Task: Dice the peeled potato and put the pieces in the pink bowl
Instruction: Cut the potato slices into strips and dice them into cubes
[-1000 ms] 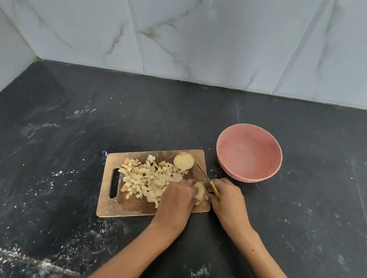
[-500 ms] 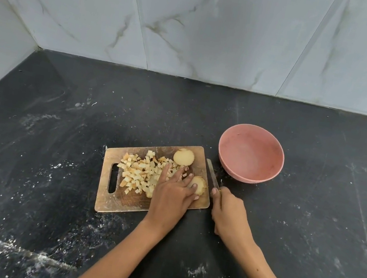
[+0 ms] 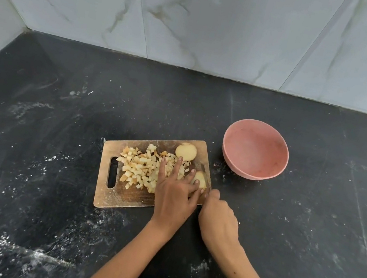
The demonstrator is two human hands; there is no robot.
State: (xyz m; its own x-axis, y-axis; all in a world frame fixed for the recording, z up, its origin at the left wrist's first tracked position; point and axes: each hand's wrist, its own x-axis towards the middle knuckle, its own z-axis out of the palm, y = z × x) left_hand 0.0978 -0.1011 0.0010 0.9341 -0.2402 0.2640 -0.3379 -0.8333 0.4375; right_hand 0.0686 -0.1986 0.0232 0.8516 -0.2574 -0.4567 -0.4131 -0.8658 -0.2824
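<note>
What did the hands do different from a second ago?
The left hand opened from a curled hold on the potato piece to flat, spread fingers pressing it. The right hand drew back toward the person, swinging the knife from across the board to along its right edge beside the piece. The diced pile, potato half, cutting board and empty pink bowl stayed put.

One wooden cutting board [image 3: 122, 199] sits at the frame's centre on one dark worktop [image 3: 59, 117]. One pink bowl [image 3: 255, 149] stands right of it. Two uncut potato pieces: one [image 3: 186, 151] at the board's upper right, one [image 3: 201, 180] at its right edge. One heap of dice [image 3: 140, 168], too many to count. Two hands: left hand [image 3: 174, 192], right hand [image 3: 218, 218]. One knife blade [image 3: 206, 174] shows.
</note>
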